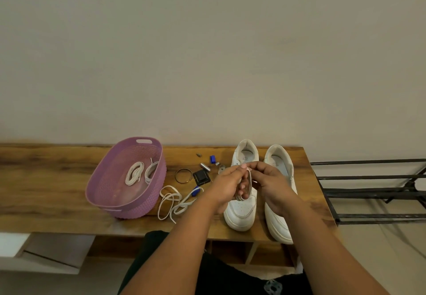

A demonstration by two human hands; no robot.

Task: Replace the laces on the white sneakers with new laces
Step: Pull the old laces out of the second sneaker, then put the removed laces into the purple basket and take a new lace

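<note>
Two white sneakers are set side by side near the right edge of the wooden table [57, 163], toes toward the front edge, heels toward the wall: left sneaker [242, 211] and right sneaker [280, 223], both w/o laces in the visible eyelets. Above the left sneaker's tongue, both hands are held together. The left hand [227, 185] is curled, fingers closed round a gathered lace [247, 185], seen as a loop hanging betw. the hands. The right hand [269, 179] is also curled, thumb and fingertips meeting the left hand's at the top of the loop; whether the lace is actually pinched by it cannot be told.

A loose lace [171, 202] w/ a blue tip is sprawled toward the front edge, betw. the left sneaker and a purple basket [147, 204] left of centre. Inside the basket, two coiled white laces [134, 172] are laid. Near the back edge, betw. basket and sneakers, small items are scattered: a twisted ring [183, 175], a black square piece [201, 177], a metal cylinder [205, 167], a blue clip [212, 159].
</note>
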